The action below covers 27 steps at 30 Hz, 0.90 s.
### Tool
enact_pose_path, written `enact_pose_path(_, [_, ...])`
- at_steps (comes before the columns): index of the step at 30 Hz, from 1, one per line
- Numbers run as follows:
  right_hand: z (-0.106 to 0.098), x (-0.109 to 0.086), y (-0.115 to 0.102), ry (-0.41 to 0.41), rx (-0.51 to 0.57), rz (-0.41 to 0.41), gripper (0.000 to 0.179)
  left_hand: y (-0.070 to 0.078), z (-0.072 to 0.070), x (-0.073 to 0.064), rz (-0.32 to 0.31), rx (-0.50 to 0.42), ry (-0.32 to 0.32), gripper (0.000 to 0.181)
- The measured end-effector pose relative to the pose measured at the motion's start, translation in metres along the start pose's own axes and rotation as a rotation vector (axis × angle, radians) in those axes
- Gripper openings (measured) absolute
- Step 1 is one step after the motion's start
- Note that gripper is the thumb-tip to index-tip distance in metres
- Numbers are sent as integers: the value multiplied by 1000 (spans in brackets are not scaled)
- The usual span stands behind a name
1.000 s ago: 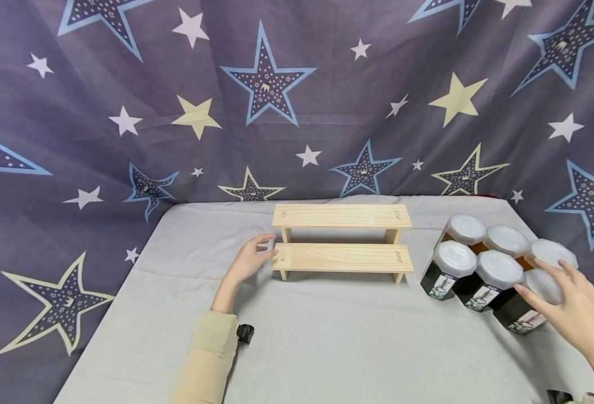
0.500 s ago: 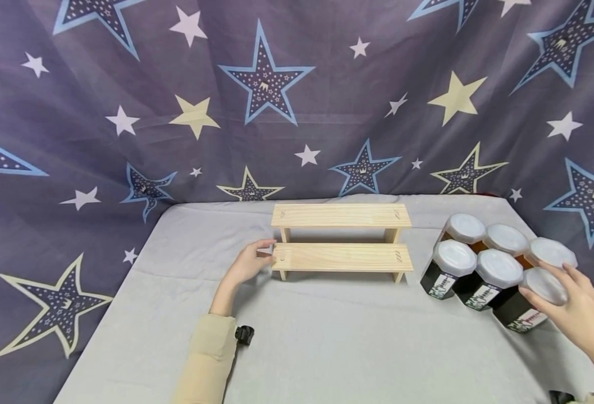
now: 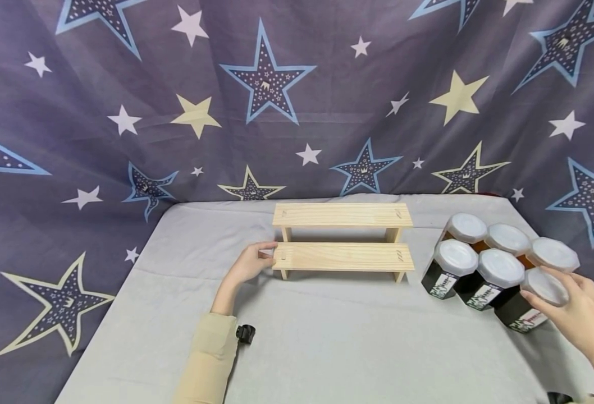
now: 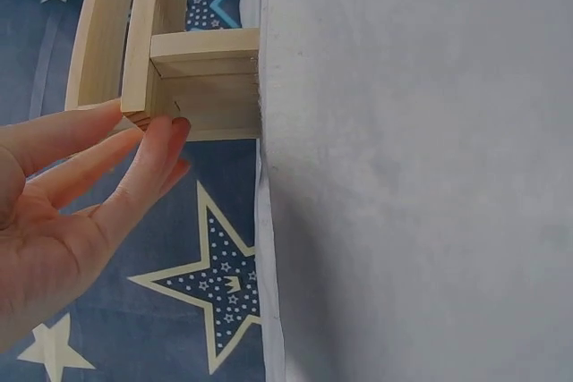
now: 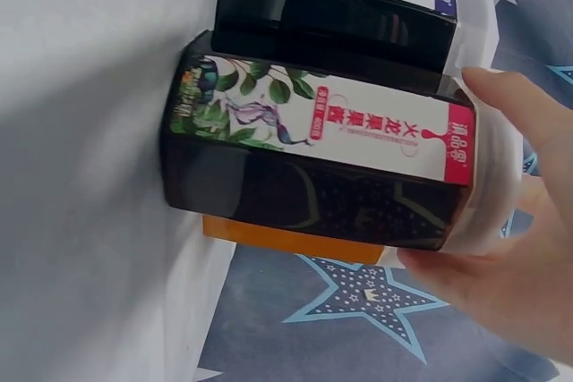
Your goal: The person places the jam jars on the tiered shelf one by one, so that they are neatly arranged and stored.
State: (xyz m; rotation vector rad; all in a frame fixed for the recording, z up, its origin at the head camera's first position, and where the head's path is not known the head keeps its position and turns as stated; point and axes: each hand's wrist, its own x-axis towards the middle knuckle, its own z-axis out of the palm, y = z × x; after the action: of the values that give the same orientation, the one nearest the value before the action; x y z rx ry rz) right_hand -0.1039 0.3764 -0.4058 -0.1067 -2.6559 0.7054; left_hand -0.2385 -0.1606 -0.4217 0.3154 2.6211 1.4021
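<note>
A two-tier wooden shelf (image 3: pixel 342 257) of pale planks stands at the table's middle back. At its left end my left hand (image 3: pixel 248 262) pinches the lower plank between thumb and fingers, as the left wrist view also shows. At the right, several jars with whitish translucent lids stand in two rows. My right hand (image 3: pixel 577 308) grips the lid of the nearest right jar (image 5: pixel 313 149), thumb on one side and fingers on the other. That jar is dark, with a white and red label, and appears to rest on the table. Part of its lid is hidden by my fingers.
Beside the gripped jar stand two dark front jars (image 3: pixel 484 290); amber jars sit behind, among them one with its lid (image 3: pixel 553 253) near my fingers. Grey cloth (image 3: pixel 352 336) covers the table. A star-patterned curtain (image 3: pixel 327 101) hangs at the back and sides.
My right fingers have closed in around the lid of the front right jar. My left fingers have moved slightly right onto the lower plank's end. Shelf and jars look unmoved.
</note>
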Motion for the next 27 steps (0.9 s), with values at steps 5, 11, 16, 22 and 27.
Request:
enact_pose_path(5, [4,0,4,-41,-50,38,63,-3,1,2,39,-23,-21,41])
enact_pose_path(11, [6,0,4,-8,-53,40,63,-5,0,1,51,-76,-55,42])
enact_pose_path(16, [6,0,3,61,-46,16,58,-5,0,-1,85,-33,-67,42])
enact_pose_path(22, [8,-3,5,121,-10,64,57,2,1,-4,88,-41,-93,43])
enact_pose_path(27, [4,1,7,155,-8,63,60,23,-2,-15,71,-50,-94,43])
